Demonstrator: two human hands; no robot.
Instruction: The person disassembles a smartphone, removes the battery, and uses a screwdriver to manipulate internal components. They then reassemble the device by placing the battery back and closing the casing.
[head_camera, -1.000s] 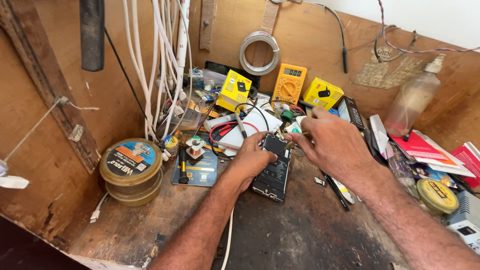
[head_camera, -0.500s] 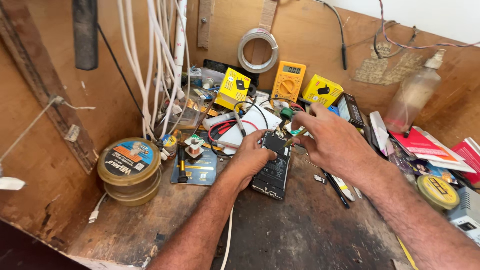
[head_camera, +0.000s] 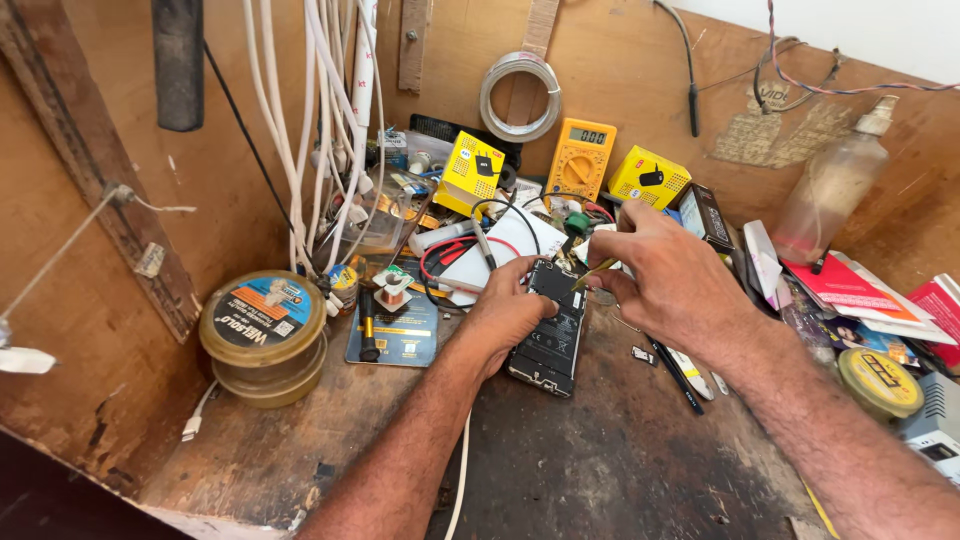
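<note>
Head view shows the opened phone (head_camera: 548, 330) lying back-off near the middle of the workbench (head_camera: 620, 460), our left hand (head_camera: 510, 312) pressing on it with curled fingers. Our right hand (head_camera: 665, 285) pinches a slim yellowish tool (head_camera: 592, 275) at its top end. We judge the repair midway: insides exposed, cover not refitted; a yellow multimeter (head_camera: 580, 158) leans toward the back edge.

1. A round yellow tin (head_camera: 262, 322) sat at the left of the wooden bench (head_camera: 600, 470).
2. White cables (head_camera: 325, 150) hung down the back wall.
3. A coil of wire (head_camera: 519, 96) hung beside an orange multimeter (head_camera: 580, 160).
4. Two yellow boxes (head_camera: 473, 172) stood near the multimeter.
5. A clear plastic bottle (head_camera: 835, 195) stood at the right, above red papers (head_camera: 850, 290).
</note>
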